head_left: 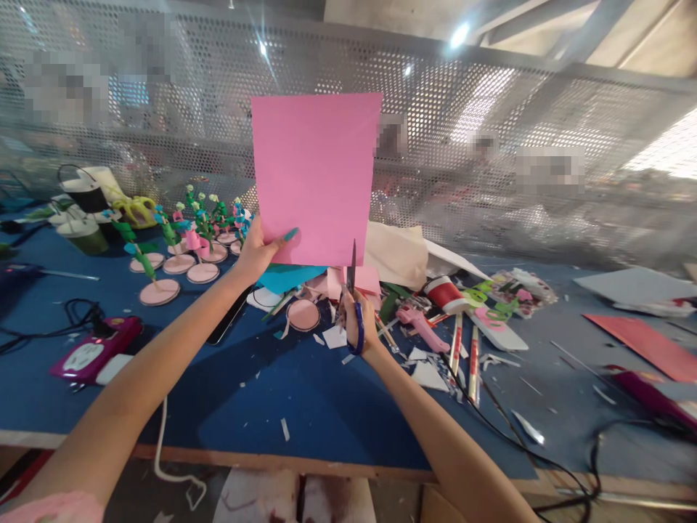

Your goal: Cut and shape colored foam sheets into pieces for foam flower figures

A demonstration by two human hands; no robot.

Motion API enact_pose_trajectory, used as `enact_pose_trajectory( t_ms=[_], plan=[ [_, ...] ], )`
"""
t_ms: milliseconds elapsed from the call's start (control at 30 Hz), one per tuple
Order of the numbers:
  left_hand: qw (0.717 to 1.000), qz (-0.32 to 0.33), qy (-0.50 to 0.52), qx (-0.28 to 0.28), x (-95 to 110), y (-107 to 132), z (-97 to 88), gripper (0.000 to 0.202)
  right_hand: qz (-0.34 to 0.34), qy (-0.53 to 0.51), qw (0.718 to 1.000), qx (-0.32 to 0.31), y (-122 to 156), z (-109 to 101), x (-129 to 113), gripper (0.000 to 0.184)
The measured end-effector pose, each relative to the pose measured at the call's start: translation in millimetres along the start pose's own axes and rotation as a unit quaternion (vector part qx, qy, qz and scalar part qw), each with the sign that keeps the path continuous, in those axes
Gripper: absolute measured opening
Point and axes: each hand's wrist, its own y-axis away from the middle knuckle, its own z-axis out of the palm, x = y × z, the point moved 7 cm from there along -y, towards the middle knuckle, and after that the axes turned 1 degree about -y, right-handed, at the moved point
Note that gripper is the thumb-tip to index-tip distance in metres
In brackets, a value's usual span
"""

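Observation:
A large pink sheet of paper (319, 171) is held upright above the table by my left hand (260, 250), the thumb flat on its near face at the lower left. My right hand (364, 319) grips scissors (358, 330) with dark blue handles. Their blades point up at the lower right corner of the sheet; whether they touch its edge I cannot tell. Below the sheet lie a blue piece of paper (297, 276), a round pink disc (303, 314) and loose pink and white scraps.
Small paper flowers on round pink bases (159, 291) stand at the left, near a purple power strip (98, 349) and a phone (229, 317). To the right lie a pink glue gun (422, 327), a red spool (443, 294) and cables. A perforated metal screen (446, 181) rises behind.

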Motion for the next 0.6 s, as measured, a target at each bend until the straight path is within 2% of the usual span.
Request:
enact_pose_trajectory(
  t_ms=[300,600],
  plan=[
    [1.000,-0.004,0.004,0.001,9,1,3.6,0.070,-0.012,0.034,0.999,0.010,-1,-4,-3,0.044],
    [1.000,0.000,0.010,0.001,5,2,5.2,0.068,0.003,0.021,1.000,0.008,-1,-2,10,0.040]
  ],
)
